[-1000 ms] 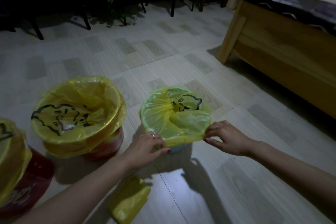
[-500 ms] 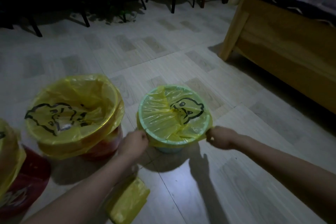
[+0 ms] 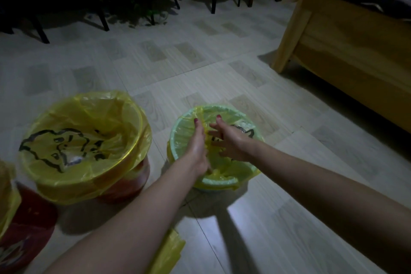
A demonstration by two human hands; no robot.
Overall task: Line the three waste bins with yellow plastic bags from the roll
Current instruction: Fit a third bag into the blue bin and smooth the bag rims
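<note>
A small pale green bin (image 3: 219, 181) stands on the floor in the middle, with a yellow bag (image 3: 184, 131) stretched over its rim. Both my hands are inside its mouth, pressing on the bag. My left hand (image 3: 198, 142) is flat with fingers extended. My right hand (image 3: 231, 138) has its fingers spread over the bag's black drawing. A red bin (image 3: 124, 187) to the left wears a yellow bag (image 3: 84, 140) with a black drawing. A third red bin (image 3: 24, 229) with a yellow bag sits at the left edge. The yellow bag roll (image 3: 165, 253) lies on the floor under my left forearm.
A wooden bed frame (image 3: 347, 51) fills the right side. Dark chair and table legs (image 3: 102, 15) and a leafy plant (image 3: 138, 6) line the far side. The floor is pale wood-pattern tile (image 3: 200, 69).
My hands let go of the bag's edge at the near rim of the green bin and moved into the bin's mouth, pushing the bag down inside.
</note>
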